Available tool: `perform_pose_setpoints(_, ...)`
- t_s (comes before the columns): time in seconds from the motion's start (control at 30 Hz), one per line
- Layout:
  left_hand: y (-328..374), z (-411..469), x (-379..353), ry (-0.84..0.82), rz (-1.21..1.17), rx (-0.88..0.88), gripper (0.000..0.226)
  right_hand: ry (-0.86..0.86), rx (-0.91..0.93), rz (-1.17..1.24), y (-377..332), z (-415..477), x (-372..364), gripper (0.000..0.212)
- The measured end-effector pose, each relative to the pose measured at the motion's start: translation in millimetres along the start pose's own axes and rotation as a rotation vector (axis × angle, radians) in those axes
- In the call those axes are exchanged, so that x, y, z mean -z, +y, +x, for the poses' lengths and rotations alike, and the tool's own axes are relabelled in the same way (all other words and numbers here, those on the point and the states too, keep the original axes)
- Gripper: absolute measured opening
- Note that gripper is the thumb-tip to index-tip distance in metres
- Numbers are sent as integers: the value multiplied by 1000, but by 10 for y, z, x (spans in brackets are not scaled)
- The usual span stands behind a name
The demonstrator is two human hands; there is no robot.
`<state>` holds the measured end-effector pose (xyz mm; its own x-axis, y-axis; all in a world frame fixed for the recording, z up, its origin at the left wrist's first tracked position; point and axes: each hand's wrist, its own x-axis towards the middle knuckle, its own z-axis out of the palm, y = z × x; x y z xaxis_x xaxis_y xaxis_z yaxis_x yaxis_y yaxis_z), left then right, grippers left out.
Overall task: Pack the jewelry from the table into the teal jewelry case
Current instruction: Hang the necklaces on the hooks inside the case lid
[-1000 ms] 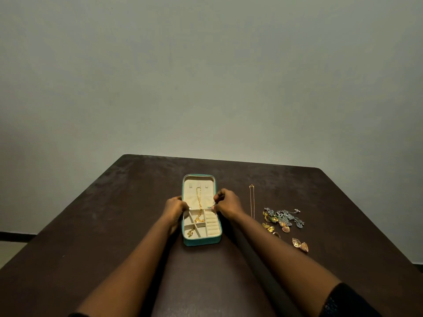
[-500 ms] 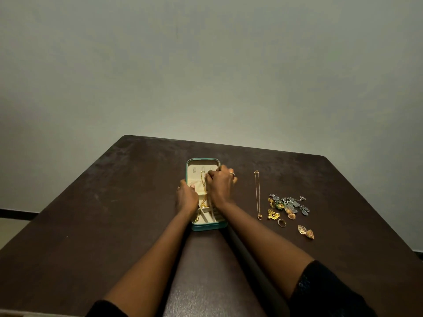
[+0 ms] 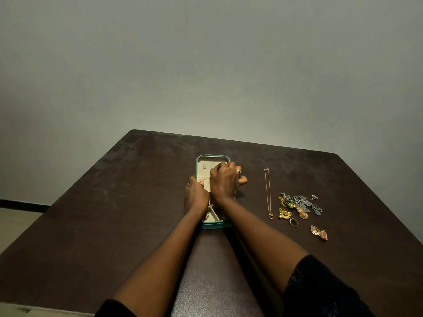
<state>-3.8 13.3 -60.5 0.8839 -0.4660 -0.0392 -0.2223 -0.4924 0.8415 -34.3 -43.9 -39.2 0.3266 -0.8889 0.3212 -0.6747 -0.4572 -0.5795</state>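
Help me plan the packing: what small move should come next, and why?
Probably the right hand should come off the teal case and reach for the thin gold necklace: it lies straight on the table, the nearest loose piece to the case.

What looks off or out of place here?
Nothing stands out. The teal jewelry case lies open and flat, left hand and right hand in it. Right of it, the gold chain lies straight; the earring pile is jumbled but well on the table.
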Motion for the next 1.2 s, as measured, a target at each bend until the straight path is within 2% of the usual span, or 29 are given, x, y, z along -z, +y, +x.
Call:
perform_pose_setpoints(0.4, 31, -28, 23, 0, 42, -13, 30, 20, 139, 37, 33, 160, 26, 28)
perform_pose_setpoints(0.73, 39, -58, 39, 3, 50, -15, 28, 208, 304, 50, 58, 141, -54, 14)
perform_pose_setpoints(0.83, 36, -59, 29, 10, 49, -21, 27, 298, 396, -3, 105, 143, -81, 13)
perform_pose_setpoints(0.93, 43, -68, 24, 1, 59, -31, 28, 283, 530, 11, 119, 198, -73, 24)
perform_pose_setpoints(1.03, 45, -88, 32, -17, 54, -52, 31, 302, 655, -77, 64, 182, -59, 25)
perform_pose_setpoints(1.1, 45, -95, 41, -19, 54, -58, 33, 274, 650, -4, 24, 177, -55, 27)
perform_pose_setpoints(1.2, 40, -91, 39, -9, 78, -64, 33, 47, 483, 359, -15, 186, 8, 20)
